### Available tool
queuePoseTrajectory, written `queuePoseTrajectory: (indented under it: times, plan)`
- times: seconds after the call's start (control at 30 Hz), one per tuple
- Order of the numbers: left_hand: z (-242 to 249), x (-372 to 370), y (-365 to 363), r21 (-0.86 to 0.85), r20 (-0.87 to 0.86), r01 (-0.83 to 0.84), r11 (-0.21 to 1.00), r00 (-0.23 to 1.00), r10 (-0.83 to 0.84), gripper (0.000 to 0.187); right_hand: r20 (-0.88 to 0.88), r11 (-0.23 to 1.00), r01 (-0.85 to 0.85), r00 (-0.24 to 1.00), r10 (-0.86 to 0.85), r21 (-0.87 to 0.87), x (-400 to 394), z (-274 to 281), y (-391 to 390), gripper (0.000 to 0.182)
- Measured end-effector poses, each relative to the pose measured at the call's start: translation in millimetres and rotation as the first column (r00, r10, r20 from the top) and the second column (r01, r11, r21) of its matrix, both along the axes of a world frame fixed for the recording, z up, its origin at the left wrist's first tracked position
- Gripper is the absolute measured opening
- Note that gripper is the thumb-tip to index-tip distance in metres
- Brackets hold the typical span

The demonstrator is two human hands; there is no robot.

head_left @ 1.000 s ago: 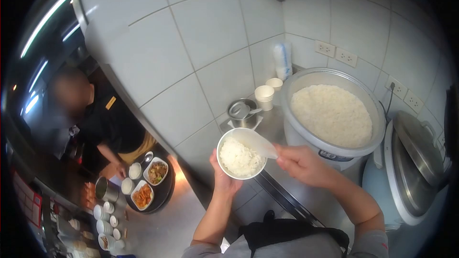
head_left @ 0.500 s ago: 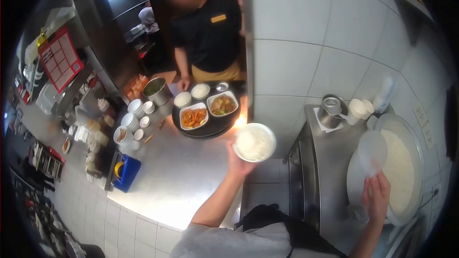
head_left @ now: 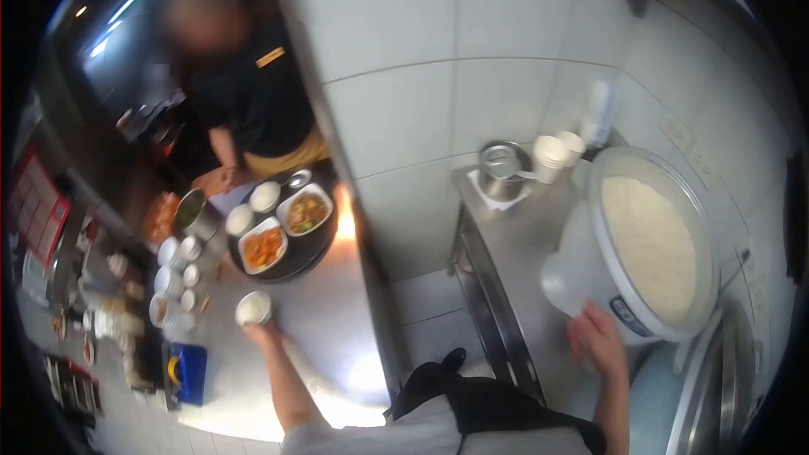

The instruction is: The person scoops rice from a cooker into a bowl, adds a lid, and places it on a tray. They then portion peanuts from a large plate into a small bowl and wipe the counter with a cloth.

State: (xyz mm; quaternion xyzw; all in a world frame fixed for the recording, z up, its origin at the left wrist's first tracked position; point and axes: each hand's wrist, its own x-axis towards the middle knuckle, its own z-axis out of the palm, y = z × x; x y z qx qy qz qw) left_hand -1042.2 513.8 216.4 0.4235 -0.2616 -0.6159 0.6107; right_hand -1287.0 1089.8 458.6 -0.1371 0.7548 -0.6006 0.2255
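Note:
My left hand (head_left: 265, 337) is closed around a small white bowl of rice (head_left: 254, 309), held over the steel counter (head_left: 324, 320) just in front of the round black tray (head_left: 291, 268). On the tray are two bowls of rice, a white dish of orange-red food (head_left: 263, 247) and a white dish of stir-fried food (head_left: 306, 212). My right hand (head_left: 600, 339) grips a translucent rice paddle (head_left: 563, 285), whose blade hangs beside the outer wall of the large rice cooker (head_left: 575, 240). White rice (head_left: 649, 240) fills much of the open cooker.
A person in a black shirt (head_left: 253, 93) stands behind the tray. Stacked white bowls (head_left: 168, 281), a steel pot (head_left: 197, 214) and a blue box (head_left: 192, 375) occupy the counter's left. A metal container (head_left: 500, 181) and paper cups (head_left: 550, 154) stand near the cooker. A tiled wall separates both sides.
My left hand has carried the rice bowl left and lower, over the counter. My right hand has drawn the paddle from above the cooker to its outer side. The view has turned right.

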Motion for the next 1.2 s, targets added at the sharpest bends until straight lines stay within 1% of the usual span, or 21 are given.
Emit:
queuePoseTrajectory:
  times: [0.03,0.07,0.1,0.13,0.17,0.2,0.23,0.27,0.3,0.33,0.4,0.43,0.47,0.7,0.77,0.9,0.97,1.07,1.1,1.17,1.2]
  plan:
    - [14.0,0.5,2.1,0.105,0.125,0.113,0.988,0.984,-0.125,0.051,-0.088,0.999,-0.012,0.996,0.015,0.035,-7.8,0.9,-14.6,0.046]
    - [71.1,-21.2,34.1,0.251,0.133,-0.073,0.965,0.990,0.040,0.048,-0.077,0.997,-0.049,0.996,0.053,0.053,-16.4,1.2,-27.4,0.053]
    - [9.5,2.5,-16.7,0.251,0.127,-0.046,0.967,0.992,0.014,0.048,-0.066,0.994,-0.088,0.994,0.093,0.070,-25.3,0.7,-39.1,0.060]
    - [-48.0,17.4,-51.9,0.070,0.440,-0.133,0.989,0.893,0.089,0.046,-0.122,0.990,-0.083,0.988,0.097,0.115,-39.6,-4.9,-53.4,0.066]
    - [-38.3,5.6,-42.8,-0.001,0.837,-0.250,0.968,0.530,0.137,0.040,-0.176,0.984,-0.077,0.979,0.106,0.162,-57.0,-10.1,-67.9,0.072]
    - [-25.0,-3.5,-22.8,-0.131,0.990,-0.311,0.941,0.013,0.142,0.035,-0.257,0.979,-0.039,0.962,0.090,0.198,-75.4,-7.6,-84.7,0.069]
    - [-4.7,-21.5,6.9,-0.343,0.914,-0.264,0.902,0.127,0.385,0.039,-0.337,0.973,0.000,0.938,0.080,0.231,-97.9,-5.3,-100.8,0.066]
    - [7.5,-42.2,35.5,-0.538,0.768,-0.247,0.806,0.251,0.590,0.044,-0.603,0.942,0.124,0.792,0.094,0.311,-130.3,-17.6,-114.6,0.059]
    - [3.4,-56.5,52.8,-0.598,0.725,-0.120,0.792,0.339,0.599,0.044,-0.806,0.899,0.264,0.574,0.144,0.349,-163.1,-28.7,-128.9,0.053]
    - [-1.4,-69.8,71.9,-0.655,0.684,0.001,0.756,0.427,0.592,0.044,-0.842,0.857,0.390,0.532,0.087,0.335,-188.6,-27.6,-147.2,0.041]
    - [30.8,-111.8,146.3,-0.599,0.645,0.222,0.769,0.702,0.300,0.044,-0.878,0.795,0.520,0.477,0.034,0.313,-229.8,-17.5,-174.9,0.033]
    - [35.0,-125.4,177.5,-0.530,0.674,0.315,0.787,0.720,0.166,0.044,-0.765,0.684,0.510,0.634,0.110,0.521,-248.8,-10.3,-184.1,0.027]
    - [37.0,-139.0,203.7,-0.463,0.688,0.406,0.788,0.725,0.030,0.043,-0.618,0.549,0.455,0.771,0.150,0.701,-264.2,-7.0,-190.5,0.024]
    - [46.4,-188.3,288.1,-0.320,0.698,0.799,0.509,0.562,-0.443,0.036,-0.498,0.364,0.407,0.843,0.204,0.838,-328.7,-21.8,-207.5,0.027]
    - [42.6,-202.8,281.4,-0.317,0.723,0.825,0.468,0.529,-0.444,0.036,-0.625,0.524,0.409,0.701,0.344,0.747,-329.7,2.6,-203.4,0.034]
    - [46.6,-225.1,269.4,-0.343,0.733,0.840,0.419,0.519,-0.440,0.036,-0.696,0.571,0.400,0.462,0.550,0.717,-297.7,117.9,-150.1,0.040]
    - [36.3,-232.1,266.5,-0.345,0.753,0.850,0.397,0.503,-0.423,0.034,-0.741,0.699,0.294,0.444,0.504,0.652,-280.3,164.4,-77.9,0.042]
    - [2.9,-234.1,272.3,-0.278,0.808,0.900,0.336,0.408,-0.425,0.031,-0.691,0.723,0.380,0.699,0.185,0.578,-237.9,200.5,70.7,0.046]
    - [-16.3,-232.7,273.1,-0.225,0.819,0.921,0.319,0.356,-0.450,0.030,-0.618,0.567,0.477,0.783,0.072,0.671,-219.2,205.7,126.2,0.045]
    - [-46.3,-225.4,280.0,-0.201,0.842,0.940,0.275,0.309,-0.442,0.030,-0.508,0.039,0.507,0.857,0.081,0.861,-174.4,193.1,250.7,0.051]
    - [-54.6,-220.2,284.8,-0.065,0.881,0.982,0.179,0.141,-0.451,0.030,-0.442,-0.107,0.446,0.895,0.062,0.889,-145.7,179.3,319.8,0.057]
